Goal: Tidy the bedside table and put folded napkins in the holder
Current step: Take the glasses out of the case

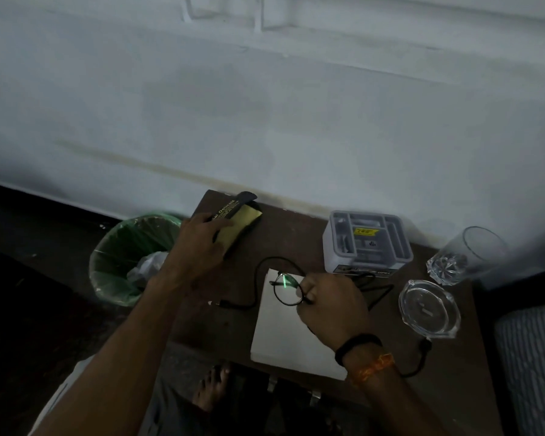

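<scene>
A dark brown bedside table (296, 234) stands against a pale wall. My left hand (199, 243) grips an open black glasses case (238, 221) with a yellow cloth inside, at the table's back left corner. My right hand (331, 306) pinches a pair of black round-framed glasses (287, 289) just above a stack of white napkins (290, 328) lying flat near the table's front edge. A grey plastic holder (367, 243) stands at the back of the table, right of the middle.
A black cable (258, 278) loops across the table around the napkins. A clear glass ashtray (428, 308) and a drinking glass (466, 256) sit at the right. A green-lined bin (129, 256) stands on the floor left of the table. A striped mattress edge (532, 366) lies at right.
</scene>
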A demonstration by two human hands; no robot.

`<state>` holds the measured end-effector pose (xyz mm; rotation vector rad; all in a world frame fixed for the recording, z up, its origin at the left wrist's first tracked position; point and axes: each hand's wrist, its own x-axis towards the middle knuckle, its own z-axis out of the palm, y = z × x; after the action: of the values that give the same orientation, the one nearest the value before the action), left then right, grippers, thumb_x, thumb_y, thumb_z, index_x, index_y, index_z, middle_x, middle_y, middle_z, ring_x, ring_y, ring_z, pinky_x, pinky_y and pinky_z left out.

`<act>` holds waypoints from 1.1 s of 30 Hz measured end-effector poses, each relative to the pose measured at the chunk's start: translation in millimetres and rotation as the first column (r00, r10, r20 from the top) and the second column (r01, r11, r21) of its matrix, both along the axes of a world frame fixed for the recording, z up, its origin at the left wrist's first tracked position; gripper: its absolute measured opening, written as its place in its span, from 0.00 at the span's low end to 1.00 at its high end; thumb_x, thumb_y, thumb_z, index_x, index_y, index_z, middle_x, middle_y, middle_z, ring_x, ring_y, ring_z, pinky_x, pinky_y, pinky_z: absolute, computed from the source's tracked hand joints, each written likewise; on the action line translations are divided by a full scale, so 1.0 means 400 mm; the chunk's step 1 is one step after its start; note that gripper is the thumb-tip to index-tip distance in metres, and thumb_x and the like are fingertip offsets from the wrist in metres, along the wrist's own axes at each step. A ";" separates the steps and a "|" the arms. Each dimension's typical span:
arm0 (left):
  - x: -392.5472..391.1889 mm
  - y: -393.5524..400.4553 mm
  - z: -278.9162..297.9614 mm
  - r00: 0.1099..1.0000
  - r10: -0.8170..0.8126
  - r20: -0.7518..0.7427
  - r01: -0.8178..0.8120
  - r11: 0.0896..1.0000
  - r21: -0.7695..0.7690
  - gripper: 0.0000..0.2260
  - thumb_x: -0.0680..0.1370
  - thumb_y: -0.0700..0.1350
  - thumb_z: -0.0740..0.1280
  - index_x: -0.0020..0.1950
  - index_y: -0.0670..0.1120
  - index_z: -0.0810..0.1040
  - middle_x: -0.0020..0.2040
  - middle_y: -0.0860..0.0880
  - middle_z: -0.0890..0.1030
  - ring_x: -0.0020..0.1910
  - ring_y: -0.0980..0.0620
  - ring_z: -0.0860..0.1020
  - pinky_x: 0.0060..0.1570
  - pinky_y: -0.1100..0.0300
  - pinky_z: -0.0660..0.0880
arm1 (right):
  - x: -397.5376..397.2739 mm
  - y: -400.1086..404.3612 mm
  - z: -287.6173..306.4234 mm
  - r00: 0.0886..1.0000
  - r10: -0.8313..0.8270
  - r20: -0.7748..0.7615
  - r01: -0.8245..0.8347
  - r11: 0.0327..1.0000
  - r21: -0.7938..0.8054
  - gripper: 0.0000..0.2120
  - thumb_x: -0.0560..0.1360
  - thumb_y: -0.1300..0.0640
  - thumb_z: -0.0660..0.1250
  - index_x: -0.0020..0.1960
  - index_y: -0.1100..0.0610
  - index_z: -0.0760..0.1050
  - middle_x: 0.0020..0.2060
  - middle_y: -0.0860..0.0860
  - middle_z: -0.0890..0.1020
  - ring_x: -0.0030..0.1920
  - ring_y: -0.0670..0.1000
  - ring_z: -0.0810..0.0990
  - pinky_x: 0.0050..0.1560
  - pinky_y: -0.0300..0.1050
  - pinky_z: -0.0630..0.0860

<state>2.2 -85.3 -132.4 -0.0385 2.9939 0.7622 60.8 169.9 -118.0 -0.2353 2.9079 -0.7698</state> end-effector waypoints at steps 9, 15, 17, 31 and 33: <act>-0.009 0.005 0.022 0.977 -0.094 -0.193 0.109 0.992 0.069 0.24 0.69 0.48 0.71 0.65 0.48 0.76 0.60 0.45 0.82 0.57 0.44 0.80 0.58 0.42 0.76 | -0.024 0.016 0.054 0.956 -0.139 -0.257 0.066 0.960 -0.273 0.10 0.69 0.66 0.72 0.41 0.51 0.79 0.38 0.45 0.78 0.39 0.44 0.77 0.37 0.38 0.76; 0.002 0.045 0.078 0.923 -0.131 -0.362 0.190 0.973 0.133 0.22 0.72 0.50 0.67 0.67 0.50 0.75 0.59 0.51 0.79 0.58 0.51 0.74 0.57 0.57 0.69 | -0.040 0.005 0.093 0.846 -0.140 -0.514 0.021 0.973 -0.230 0.11 0.69 0.69 0.68 0.46 0.56 0.79 0.47 0.51 0.77 0.46 0.52 0.79 0.46 0.52 0.79; 0.005 0.059 0.085 0.909 -0.133 -0.395 0.217 0.960 0.176 0.20 0.73 0.43 0.66 0.66 0.50 0.76 0.58 0.51 0.79 0.57 0.52 0.74 0.54 0.57 0.71 | -0.044 0.002 0.108 0.791 -0.158 -0.590 0.033 0.976 -0.217 0.11 0.69 0.69 0.68 0.48 0.57 0.80 0.48 0.53 0.78 0.47 0.54 0.78 0.47 0.55 0.78; 0.015 0.116 0.101 0.821 -0.281 -0.496 0.475 0.820 0.320 0.27 0.69 0.29 0.58 0.62 0.50 0.78 0.62 0.51 0.80 0.61 0.50 0.78 0.59 0.48 0.75 | -0.065 0.004 0.151 0.681 -0.154 -0.716 0.050 0.985 -0.165 0.12 0.68 0.68 0.67 0.48 0.57 0.82 0.43 0.52 0.80 0.47 0.53 0.76 0.49 0.52 0.74; 0.012 0.127 0.092 0.815 -0.258 -0.519 0.492 0.782 0.383 0.29 0.69 0.23 0.59 0.61 0.50 0.78 0.61 0.55 0.79 0.62 0.52 0.78 0.60 0.48 0.75 | -0.064 0.007 0.151 0.700 -0.074 -0.711 0.023 0.996 -0.080 0.12 0.68 0.67 0.66 0.48 0.58 0.82 0.43 0.53 0.81 0.47 0.56 0.77 0.51 0.53 0.73</act>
<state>7.1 -34.4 -95.7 0.8609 2.8790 1.6412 35.3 172.8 -57.7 -0.5897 3.6319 -0.9538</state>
